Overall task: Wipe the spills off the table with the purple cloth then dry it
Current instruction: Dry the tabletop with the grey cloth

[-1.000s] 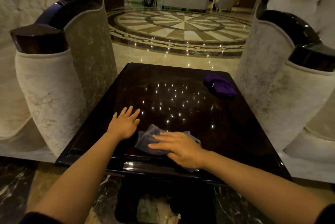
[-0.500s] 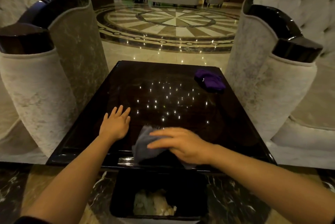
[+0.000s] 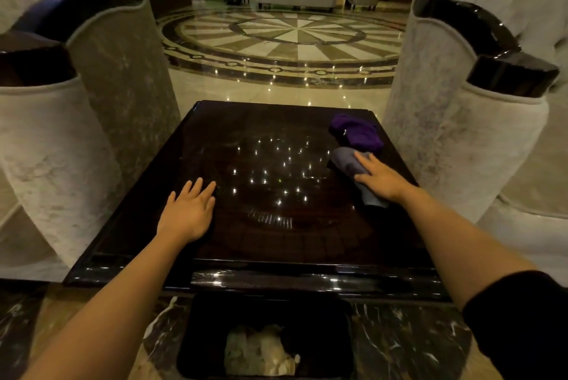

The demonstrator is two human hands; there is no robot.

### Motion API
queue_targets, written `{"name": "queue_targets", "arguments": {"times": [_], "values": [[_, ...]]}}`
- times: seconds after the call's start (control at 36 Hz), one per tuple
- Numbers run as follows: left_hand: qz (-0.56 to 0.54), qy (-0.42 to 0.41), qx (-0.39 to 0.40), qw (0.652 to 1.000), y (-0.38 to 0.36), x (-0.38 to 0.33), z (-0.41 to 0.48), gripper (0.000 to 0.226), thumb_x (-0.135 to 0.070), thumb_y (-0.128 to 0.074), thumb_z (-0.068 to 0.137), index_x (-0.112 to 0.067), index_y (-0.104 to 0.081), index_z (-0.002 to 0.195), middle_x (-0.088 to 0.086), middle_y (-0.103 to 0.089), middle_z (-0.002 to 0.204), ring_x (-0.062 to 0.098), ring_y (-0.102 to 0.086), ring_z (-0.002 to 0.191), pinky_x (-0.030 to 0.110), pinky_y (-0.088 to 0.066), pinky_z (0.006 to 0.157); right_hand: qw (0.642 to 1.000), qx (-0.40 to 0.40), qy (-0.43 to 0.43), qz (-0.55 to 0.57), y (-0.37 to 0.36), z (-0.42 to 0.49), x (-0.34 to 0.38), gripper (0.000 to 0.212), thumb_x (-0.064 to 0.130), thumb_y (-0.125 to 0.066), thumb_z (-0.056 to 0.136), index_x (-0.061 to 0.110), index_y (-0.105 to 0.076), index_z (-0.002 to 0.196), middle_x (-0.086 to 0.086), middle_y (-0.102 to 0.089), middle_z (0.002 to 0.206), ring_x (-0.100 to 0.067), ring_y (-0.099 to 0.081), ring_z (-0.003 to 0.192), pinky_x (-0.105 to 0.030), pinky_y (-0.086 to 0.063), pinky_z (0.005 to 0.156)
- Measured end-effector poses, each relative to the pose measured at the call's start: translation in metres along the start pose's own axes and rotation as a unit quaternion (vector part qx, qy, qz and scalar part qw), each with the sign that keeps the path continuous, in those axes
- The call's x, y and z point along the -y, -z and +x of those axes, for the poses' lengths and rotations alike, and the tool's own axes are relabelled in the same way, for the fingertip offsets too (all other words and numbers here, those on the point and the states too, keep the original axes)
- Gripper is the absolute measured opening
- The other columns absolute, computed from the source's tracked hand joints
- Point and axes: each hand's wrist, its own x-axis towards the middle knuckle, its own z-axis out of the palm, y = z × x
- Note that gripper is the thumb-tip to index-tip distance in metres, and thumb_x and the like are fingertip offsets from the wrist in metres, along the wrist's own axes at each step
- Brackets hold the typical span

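A dark glossy table (image 3: 276, 241) fills the middle of the head view. The purple cloth (image 3: 358, 133) lies bunched at its far right corner. Just in front of it lies a grey cloth (image 3: 347, 163), and my right hand (image 3: 382, 178) presses flat on top of it with fingers stretched toward the left. My left hand (image 3: 189, 212) rests flat on the table's left half, fingers spread, holding nothing. Ceiling lights reflect as small dots in the tabletop, and faint streaks show near the centre.
Pale upholstered armchairs with dark glossy arm caps stand tight against the table on the left (image 3: 76, 149) and right (image 3: 479, 133). A black bin (image 3: 264, 339) with crumpled paper sits below the near edge. Patterned marble floor (image 3: 285, 38) stretches beyond.
My right hand has slid the grey cloth from the near centre edge across to the far right, stopping beside the purple cloth. The left hand stays planted.
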Motion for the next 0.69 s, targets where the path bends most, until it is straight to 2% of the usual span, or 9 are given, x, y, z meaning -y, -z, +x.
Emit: {"name": "queue_targets", "arguments": {"times": [0.08,0.14,0.22,0.33,0.56,0.69], "values": [[0.002,0.0,-0.002,1.0,-0.001,0.001,0.002,0.049,-0.035,-0.017,0.098,-0.024,-0.011,0.146,0.005,-0.007,0.157,0.024,-0.003,0.145,0.046,-0.008,0.116,1.0,-0.01,-0.021,-0.003,-0.008,0.003,-0.005,0.066,0.04,-0.048,0.09,0.027,-0.012,0.144,-0.014,-0.006,0.156,-0.033,-0.016,0.14,-0.042,-0.019,0.113],[0.001,0.001,0.0,1.0,-0.002,0.001,0.002,0.049,-0.035,-0.016,0.098,-0.024,-0.011,0.146,0.005,-0.007,0.157,0.024,-0.003,0.145,0.046,-0.008,0.116,1.0,-0.011,-0.021,0.0,-0.009,0.005,-0.003,0.068,0.042,-0.049,0.089,0.026,-0.014,0.144,-0.013,-0.009,0.155,-0.031,-0.017,0.14,-0.043,-0.019,0.113],[0.0,0.003,-0.001,1.0,-0.002,0.0,0.002,0.05,-0.035,-0.016,0.098,-0.024,-0.011,0.146,0.006,-0.007,0.157,0.025,-0.003,0.145,0.046,-0.008,0.116,0.999,-0.033,-0.019,0.004,-0.012,0.005,0.002,0.059,0.032,-0.049,0.091,0.024,-0.02,0.143,-0.012,-0.017,0.154,-0.031,-0.024,0.138,-0.041,-0.025,0.111],[0.002,0.008,-0.001,1.0,-0.001,-0.002,0.001,0.049,-0.034,-0.016,0.098,-0.023,-0.011,0.146,0.006,-0.007,0.157,0.025,-0.003,0.145,0.047,-0.008,0.116,0.998,-0.055,-0.001,-0.001,-0.018,-0.001,0.011,0.05,0.023,-0.046,0.093,0.03,-0.028,0.14,-0.006,-0.022,0.154,-0.03,-0.032,0.134,-0.038,-0.03,0.106],[0.001,0.013,0.007,1.0,0.004,-0.005,-0.003,0.049,-0.033,-0.016,0.098,-0.022,-0.01,0.146,0.007,-0.006,0.157,0.026,-0.002,0.145,0.047,-0.007,0.116,0.992,-0.046,0.12,0.008,-0.041,-0.023,0.042,0.051,0.016,-0.049,0.091,0.028,-0.034,0.137,-0.003,-0.029,0.151,-0.023,-0.029,0.137,-0.033,-0.028,0.109],[0.0,0.011,0.009,1.0,0.006,-0.007,-0.005,0.049,-0.033,-0.017,0.099,-0.021,-0.01,0.146,0.007,-0.006,0.157,0.026,-0.002,0.145,0.047,-0.007,0.116,0.979,-0.013,0.202,0.021,-0.059,-0.046,0.076,0.05,0.013,-0.052,0.089,0.026,-0.038,0.136,-0.005,-0.033,0.15,-0.022,-0.029,0.138,-0.033,-0.024,0.111]]}}
